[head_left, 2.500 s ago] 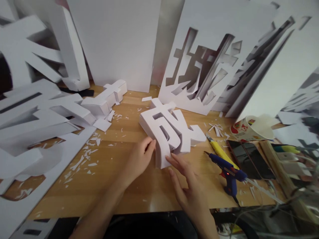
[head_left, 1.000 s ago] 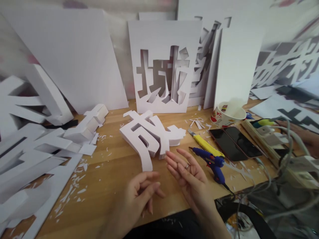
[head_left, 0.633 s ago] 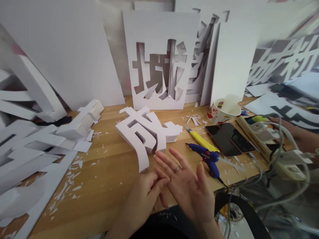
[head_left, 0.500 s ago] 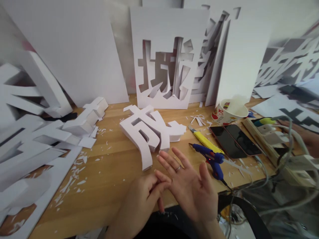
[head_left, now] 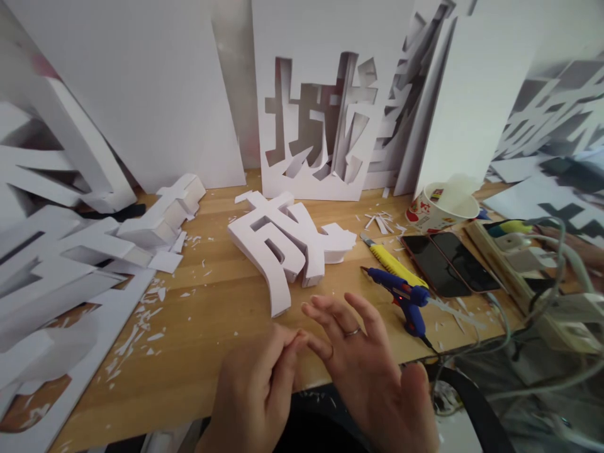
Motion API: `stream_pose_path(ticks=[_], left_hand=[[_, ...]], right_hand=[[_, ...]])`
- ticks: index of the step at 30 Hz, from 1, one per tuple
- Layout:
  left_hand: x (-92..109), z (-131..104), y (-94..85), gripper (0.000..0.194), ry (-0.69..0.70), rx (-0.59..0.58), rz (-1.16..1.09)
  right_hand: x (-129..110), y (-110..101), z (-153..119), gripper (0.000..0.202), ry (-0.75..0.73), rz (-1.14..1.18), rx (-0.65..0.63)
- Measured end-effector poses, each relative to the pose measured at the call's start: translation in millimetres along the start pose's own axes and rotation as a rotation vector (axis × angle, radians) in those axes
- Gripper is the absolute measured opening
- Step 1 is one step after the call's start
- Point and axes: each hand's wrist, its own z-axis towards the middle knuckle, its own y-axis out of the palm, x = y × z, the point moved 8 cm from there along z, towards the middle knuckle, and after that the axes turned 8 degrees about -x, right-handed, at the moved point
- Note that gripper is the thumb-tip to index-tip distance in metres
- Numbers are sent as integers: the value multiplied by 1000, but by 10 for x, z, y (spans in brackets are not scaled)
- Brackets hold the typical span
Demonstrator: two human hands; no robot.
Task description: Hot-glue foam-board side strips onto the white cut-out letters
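Observation:
My left hand (head_left: 257, 390) is closed in a pinch, thumb against forefinger, touching the tip of my right little finger. What lies in the pinch, if anything, is too small to make out. My right hand (head_left: 372, 371) is open, palm up, with fingers apart and slightly curled and a ring on one of them. Just beyond both hands a white foam-board character (head_left: 268, 236) with raised sides lies on the wooden table (head_left: 202, 340). To its right are a yellow utility knife (head_left: 399, 265) and a blue glue gun (head_left: 401, 296) with a small red light.
Two phones (head_left: 450, 264), a paper cup (head_left: 441, 207) and a power strip (head_left: 500, 270) with cables stand at right. White letter pieces (head_left: 80, 251) crowd the left. A cut-out board (head_left: 311, 182) leans at the back. White scraps litter the table. A person's hand shows at far right.
My left fingers have drawn back slightly from the right hand's little finger toward its tip. The right hand has shifted right and its fingers curl more. The view has moved slightly.

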Motion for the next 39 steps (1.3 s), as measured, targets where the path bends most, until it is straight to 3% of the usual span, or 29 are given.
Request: stream_pose_path(ticks=[4, 8, 10, 15, 19, 24, 31, 39], left_hand=[[193, -89, -43, 22, 206, 111, 278], [261, -140, -151, 21, 288, 238, 225], [228, -129, -189, 17, 257, 247, 129], [111, -77, -221, 18, 116, 242, -140], [81, -32, -191, 19, 23, 228, -315], [91, -31, -181, 18, -35, 239, -397], [77, -29, -171, 16, -58, 261, -403], [0, 2, -69, 15, -130, 217, -406]], right_hand=[[13, 8, 7, 30, -33, -93, 0], [5, 7, 31, 22, -43, -12, 71], [-40, 43, 36, 21, -52, 81, 73], [-55, 99, 7, 62, 20, 466, 78], [3, 94, -8, 56, 67, 616, 81], [72, 107, 8, 56, 92, 606, 58], [-48, 129, -14, 58, -17, 326, 12], [8, 78, -4, 55, 37, 458, 66]])
